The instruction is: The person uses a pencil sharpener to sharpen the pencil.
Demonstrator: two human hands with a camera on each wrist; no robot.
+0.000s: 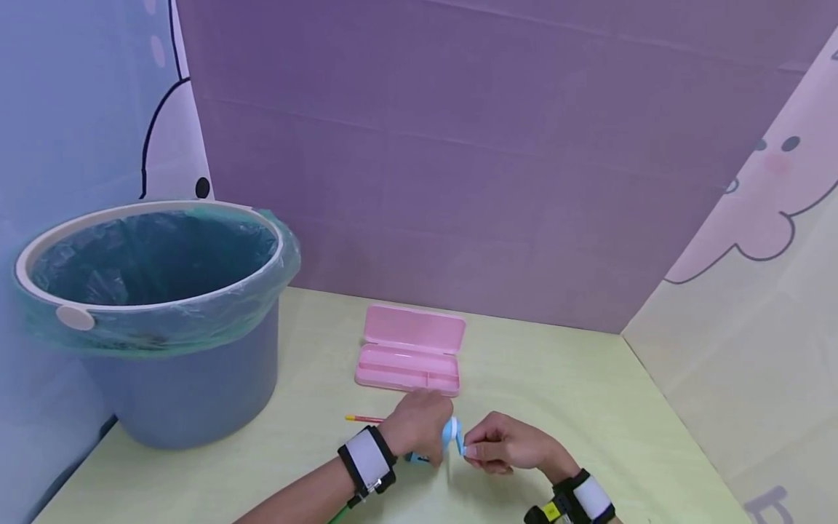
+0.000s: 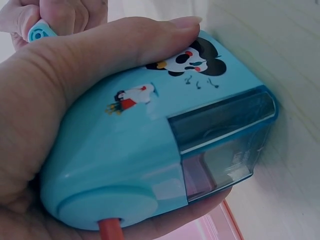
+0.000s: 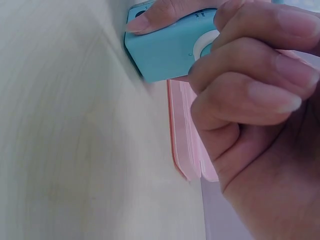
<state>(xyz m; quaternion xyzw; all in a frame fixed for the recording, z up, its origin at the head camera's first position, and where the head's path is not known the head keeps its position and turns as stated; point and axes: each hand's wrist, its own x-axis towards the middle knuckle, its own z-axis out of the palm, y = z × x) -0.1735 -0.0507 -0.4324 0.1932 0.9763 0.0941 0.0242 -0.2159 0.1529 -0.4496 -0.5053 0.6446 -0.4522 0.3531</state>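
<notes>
My left hand [image 1: 419, 424] grips a light blue crank pencil sharpener [image 2: 135, 150] on the table, thumb over its cartoon-printed side. A clear shavings drawer [image 2: 225, 150] shows in the left wrist view. A red pencil [image 1: 366, 419] with a yellow end sticks out of the sharpener's left side; its other end is hidden inside. On the opposite side, my right hand [image 1: 509, 444] pinches the knob of the sharpener's blue crank handle [image 1: 460, 439], its fingers curled. In the right wrist view those fingers cover part of the sharpener's crank side.
Just behind the hands lies an open pink pencil case [image 1: 386, 375], lid tilted back and compartments showing. A large blue bin [image 1: 196, 393] with a green plastic liner stands at the left. The table [image 1: 589, 386] meets a purple wall at the back and a patterned one at the right.
</notes>
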